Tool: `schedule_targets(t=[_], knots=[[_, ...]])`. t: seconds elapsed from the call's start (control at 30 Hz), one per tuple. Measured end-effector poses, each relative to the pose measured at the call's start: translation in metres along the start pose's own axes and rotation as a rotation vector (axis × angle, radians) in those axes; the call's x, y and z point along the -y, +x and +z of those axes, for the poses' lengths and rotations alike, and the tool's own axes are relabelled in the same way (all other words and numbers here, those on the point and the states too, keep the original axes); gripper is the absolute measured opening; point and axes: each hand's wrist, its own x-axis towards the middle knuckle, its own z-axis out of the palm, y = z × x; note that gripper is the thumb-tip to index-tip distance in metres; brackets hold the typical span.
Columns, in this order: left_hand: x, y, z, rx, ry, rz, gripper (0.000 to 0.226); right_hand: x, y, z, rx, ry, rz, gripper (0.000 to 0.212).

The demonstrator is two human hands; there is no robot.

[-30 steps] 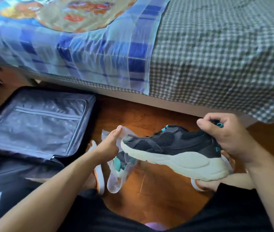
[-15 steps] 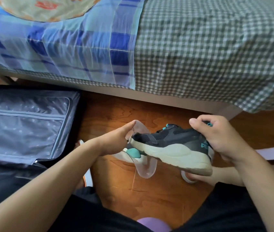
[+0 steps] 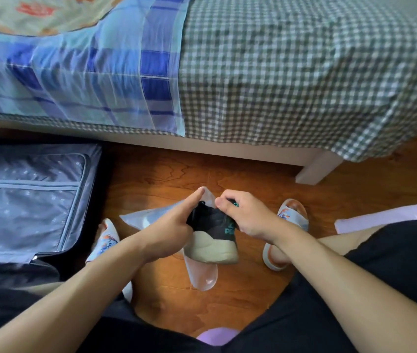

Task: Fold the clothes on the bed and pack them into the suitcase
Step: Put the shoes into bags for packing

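My right hand (image 3: 248,216) grips the heel of a dark sneaker (image 3: 212,234), my left (image 3: 169,231) holding open a clear bag (image 3: 202,273) around it, so packing seems late: the bed (image 3: 291,72) shows no clothes, the suitcase (image 3: 31,200) lies open beside me.

Suitcase (image 3: 31,200) lies open on wood floor at left, beside bed (image 3: 291,72); grey lining with zipped panel faces up. Black sneaker (image 3: 212,233), cream sole, teal lettering, held above floor, its front inside clear plastic bag (image 3: 202,273).
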Motion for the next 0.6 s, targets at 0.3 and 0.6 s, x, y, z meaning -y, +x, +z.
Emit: schedule_targets(t=[0.3,0.6], knots=[[-0.019,-0.013,-0.008,-0.178,0.157,0.048,0.080,0.010,0.009,0.010,-0.077,-0.107,0.065,0.033],[0.026,0.009,-0.020,-0.220,0.383,-0.031,0.093,0.026,-0.006,-0.042,-0.318,-0.538,-0.078,0.048]])
